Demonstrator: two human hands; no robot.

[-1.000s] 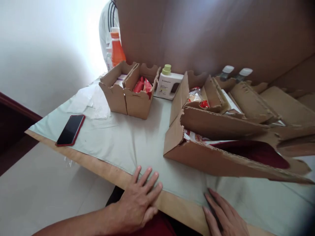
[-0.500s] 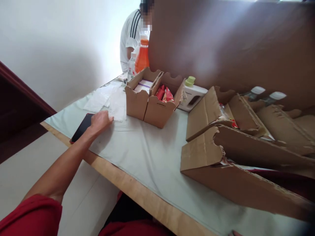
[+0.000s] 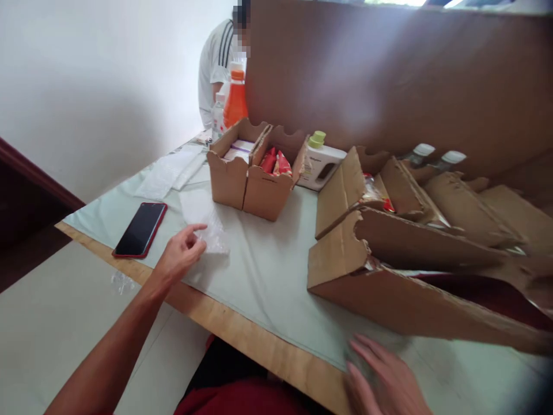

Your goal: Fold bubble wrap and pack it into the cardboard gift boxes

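Observation:
My left hand [image 3: 184, 253] is over the table, its thumb and curled fingers closed on the near edge of a clear bubble wrap bag [image 3: 209, 222]. Its index finger sticks out over the plastic. More bubble wrap bags [image 3: 162, 176] lie flat behind it. To the left of that hand rests a black-screened phone [image 3: 140, 230] in a red case. My right hand [image 3: 384, 374], somewhat blurred, is at the table's front edge with fingers stretched out and nothing in them. It is just in front of a long cardboard box [image 3: 345, 259].
Two small cardboard bins [image 3: 227, 184] hold a white box and red packets. Behind stand an orange bottle [image 3: 236, 101] and a white jug [image 3: 324, 164] with a green cap. Several cardboard bins [image 3: 406, 184] fill the right. A person in a white shirt [image 3: 213, 57] is beyond the table.
My left hand has come nearer and to the right, bringing one bubble wrap bag away from the others. The phone is uncovered. My right hand has come into view from the bottom edge.

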